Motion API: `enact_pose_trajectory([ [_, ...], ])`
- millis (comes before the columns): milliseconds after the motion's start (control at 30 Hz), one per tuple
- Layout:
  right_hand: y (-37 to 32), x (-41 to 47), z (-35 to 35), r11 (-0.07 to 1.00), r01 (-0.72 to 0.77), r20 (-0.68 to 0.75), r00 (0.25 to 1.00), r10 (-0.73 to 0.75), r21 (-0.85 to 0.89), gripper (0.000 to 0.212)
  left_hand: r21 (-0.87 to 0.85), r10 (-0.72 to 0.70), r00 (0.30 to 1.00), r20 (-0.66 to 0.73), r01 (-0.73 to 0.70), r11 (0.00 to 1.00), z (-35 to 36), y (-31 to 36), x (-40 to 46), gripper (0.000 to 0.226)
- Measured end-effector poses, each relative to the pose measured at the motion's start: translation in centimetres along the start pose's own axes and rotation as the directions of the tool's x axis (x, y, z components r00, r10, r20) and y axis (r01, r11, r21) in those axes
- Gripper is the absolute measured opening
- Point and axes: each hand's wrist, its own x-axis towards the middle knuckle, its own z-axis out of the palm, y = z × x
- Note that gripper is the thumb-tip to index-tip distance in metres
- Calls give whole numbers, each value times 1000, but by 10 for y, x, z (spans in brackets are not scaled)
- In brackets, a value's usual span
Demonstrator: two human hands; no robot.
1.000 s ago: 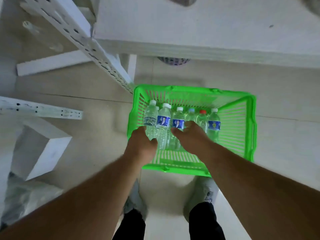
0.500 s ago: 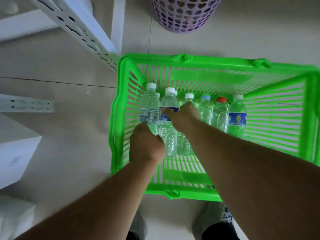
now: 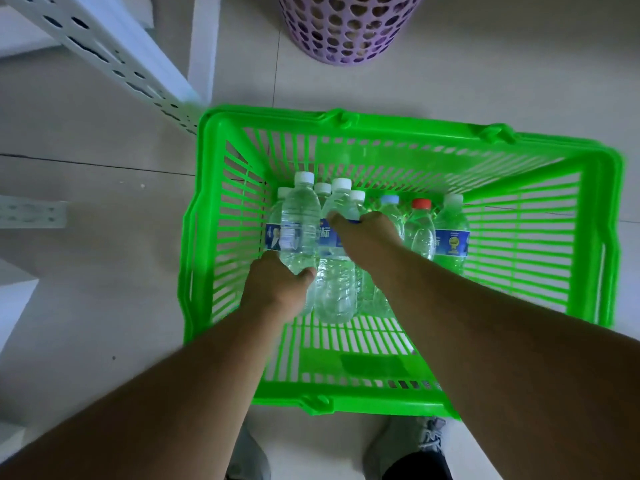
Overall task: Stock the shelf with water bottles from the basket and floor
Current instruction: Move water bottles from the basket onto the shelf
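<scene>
A bright green slatted basket (image 3: 595, 244) stands on the tiled floor with several clear water bottles upright along its far left side. My left hand (image 3: 277, 289) grips the lower body of a white-capped bottle (image 3: 299, 220), which stands higher than its neighbours. My right hand (image 3: 367, 237) is curled around the blue-labelled middle of the adjacent bottle (image 3: 336, 285). Further right stand a blue-capped bottle (image 3: 393, 211), a red-capped bottle (image 3: 420, 230) and a blue-labelled bottle (image 3: 452, 237).
A white perforated shelf upright (image 3: 114, 60) slants across the upper left, its foot by the basket's far left corner. A purple perforated bin (image 3: 349, 26) stands behind the basket. White shelf parts (image 3: 31, 214) lie on the left. My shoes (image 3: 412, 448) are below the basket.
The view has closed in on the basket. My left hand has lifted its bottle above the row, and my right hand has closed around the bottle beside it.
</scene>
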Motion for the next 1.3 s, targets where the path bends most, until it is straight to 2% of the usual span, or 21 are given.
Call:
enact_pose_trajectory([
  [100,-1,9,-1,1000,-8,5,1000,8,15,63,-13,-9,1000,-8,9,1000,3,0,5,87],
  [267,5,12,-4,996,-17,3,1000,17,84,48,-117,20,1000,21,-18,993,3,-6,11,87],
  [500,10,-17,-10,981,137,-17,991,-136,140,47,-264,13,998,64,4,965,-10,-14,-22,85],
  [567,8,-36,-22,971,180,-58,983,-172,155,42,-301,27,999,47,-12,954,-20,-15,-41,73],
  [633,2,-62,-39,960,201,-90,978,-186,197,40,-336,60,998,8,-54,940,-34,-12,-67,41],
  [800,-29,-157,-99,923,324,-162,942,-294,206,56,-437,169,985,-20,-160,885,-80,2,-153,57],
  [933,-68,-260,-160,868,453,-176,889,-423,203,26,-490,311,950,-36,-288,823,-136,19,-240,53],
  [1033,-92,-334,-197,810,548,-194,835,-515,208,13,-492,377,922,-85,-368,789,-184,31,-310,39],
  [1233,-127,-497,-251,719,657,-286,750,-596,225,14,-426,507,846,-165,-524,737,-279,41,-445,32],
  [1300,-136,-553,-266,702,677,-324,730,-602,220,20,-432,534,824,-191,-559,708,-307,41,-490,32],
])
